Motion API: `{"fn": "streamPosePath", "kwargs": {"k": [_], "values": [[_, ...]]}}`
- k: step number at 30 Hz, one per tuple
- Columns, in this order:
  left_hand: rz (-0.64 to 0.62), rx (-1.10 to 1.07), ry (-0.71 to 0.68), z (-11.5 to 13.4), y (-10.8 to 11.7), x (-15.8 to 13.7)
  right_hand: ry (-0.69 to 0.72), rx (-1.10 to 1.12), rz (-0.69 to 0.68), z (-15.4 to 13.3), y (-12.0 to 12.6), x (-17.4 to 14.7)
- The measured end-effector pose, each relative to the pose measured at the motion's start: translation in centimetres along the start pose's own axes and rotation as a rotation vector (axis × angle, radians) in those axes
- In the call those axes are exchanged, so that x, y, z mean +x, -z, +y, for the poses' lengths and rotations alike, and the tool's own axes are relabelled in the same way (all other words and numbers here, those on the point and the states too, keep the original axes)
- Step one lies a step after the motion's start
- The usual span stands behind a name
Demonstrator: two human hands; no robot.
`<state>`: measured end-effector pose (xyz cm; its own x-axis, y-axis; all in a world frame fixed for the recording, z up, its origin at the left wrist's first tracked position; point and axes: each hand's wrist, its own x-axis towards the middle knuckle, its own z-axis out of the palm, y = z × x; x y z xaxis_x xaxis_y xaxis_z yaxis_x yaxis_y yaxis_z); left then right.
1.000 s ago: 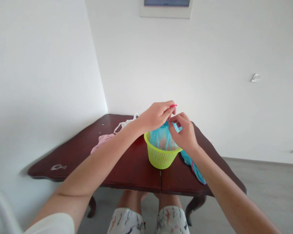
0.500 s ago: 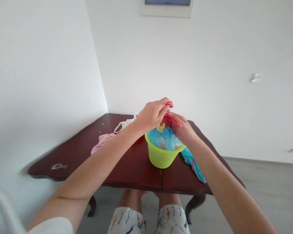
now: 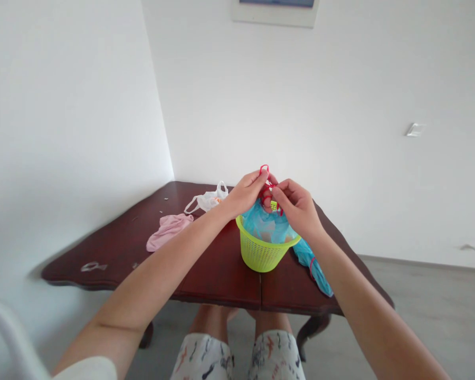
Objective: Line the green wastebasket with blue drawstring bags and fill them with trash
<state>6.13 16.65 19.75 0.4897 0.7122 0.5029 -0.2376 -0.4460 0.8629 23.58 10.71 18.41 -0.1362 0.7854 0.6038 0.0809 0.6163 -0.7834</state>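
A lime-green plastic basket (image 3: 263,257) stands on the dark wooden table, with a translucent blue plastic bag (image 3: 267,227) bulging in its top. Above the basket, red drawstrings (image 3: 267,187) run between my two hands. My left hand (image 3: 249,192) pinches a loop of the red string that sticks up past its fingers. With thumb and forefinger, my right hand (image 3: 298,206) grips the string on the right side. What fills the bag is too blurred to name.
A rolled blue bag (image 3: 316,272) with a red band lies right of the basket. To the left are a pink cloth (image 3: 169,231) and a white plastic bag (image 3: 209,200) with handles. The table (image 3: 221,282) has a wavy edge near my knees.
My hands have come together over the basket, the left turning and lowering slightly. The right fingers have gone from a flatter pose to a pinch. A red loop now stands up.
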Motion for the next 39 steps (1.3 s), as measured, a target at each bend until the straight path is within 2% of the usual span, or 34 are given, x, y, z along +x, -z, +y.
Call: {"fn": "streamPosePath", "kwargs": {"k": [4, 8, 12, 15, 22, 25, 28, 31, 35, 39], "values": [[0.043, -0.195, 0.096, 0.6, 0.1, -0.4, 0.06, -0.193, 0.122, 0.8, 0.0, -0.4], [0.058, -0.316, 0.124, 1.1, 0.5, -0.7, 0.113, -0.336, 0.154, 2.3, 0.6, -1.0], [0.032, -0.436, 0.222, 1.3, 0.8, -0.9, 0.186, -0.441, 0.188, 3.5, 1.3, -1.5], [-0.028, -0.416, 0.252, 1.2, 0.9, -1.0, 0.171, -0.514, 0.175, 3.9, 1.6, -1.5], [-0.148, -0.123, 0.057, 1.0, 0.6, -1.6, 0.002, -0.672, 0.135, 3.4, 2.2, -0.9], [-0.203, -0.045, 0.036, 1.1, 0.0, -2.0, -0.115, -0.553, 0.035, 3.6, 2.3, -0.4], [-0.213, -0.022, 0.023, 1.2, -0.5, -2.3, -0.196, -0.245, -0.03, 3.9, 2.4, -0.1], [-0.201, -0.019, 0.019, 0.9, -0.7, -2.3, -0.233, -0.022, -0.044, 3.6, 2.6, -0.5], [-0.163, -0.013, 0.03, 0.5, -0.6, -2.1, -0.273, 0.19, -0.156, 2.4, 3.2, -1.2], [-0.155, -0.012, 0.008, -0.1, -0.6, -1.9, -0.271, 0.265, -0.185, 1.5, 3.4, -1.6]]}}
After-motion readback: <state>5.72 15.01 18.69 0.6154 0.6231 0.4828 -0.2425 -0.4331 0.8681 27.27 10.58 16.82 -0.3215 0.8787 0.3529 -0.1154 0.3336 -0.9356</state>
